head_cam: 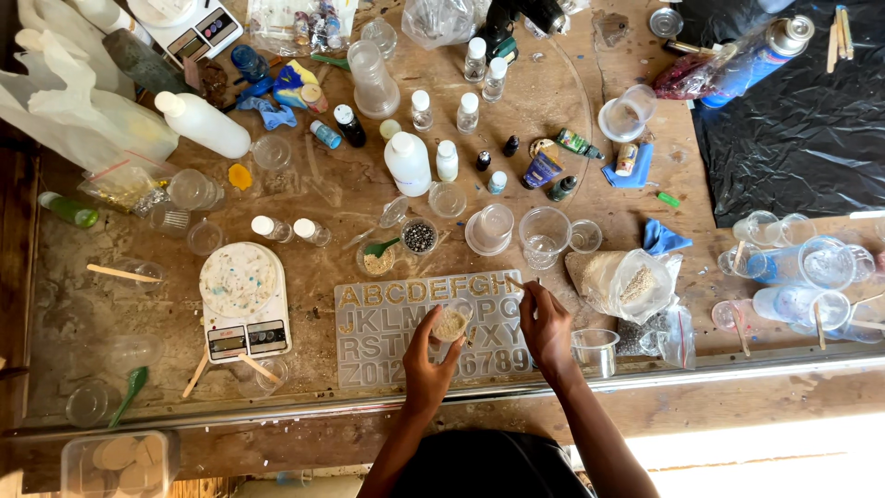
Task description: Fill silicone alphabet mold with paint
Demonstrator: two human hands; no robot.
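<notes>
My left hand (427,361) holds a small clear cup (452,323) with pale sandy granules in it, tilted over a clear silicone mould (387,318) of letters and digits lying flat on the brown worktable (74,295). My right hand (546,325) is just to the right, fingers pinched on a thin wooden stick (516,284) whose tip points at the mould's upper right letters. Both hands hover over the mould's right half.
A white digital scale (244,300) sits left of the mould. Many small bottles, clear cups, a bag of granules (627,284), blue cloths and a black plastic sheet (802,111) crowd the table. An empty clear cup (595,349) stands by my right wrist.
</notes>
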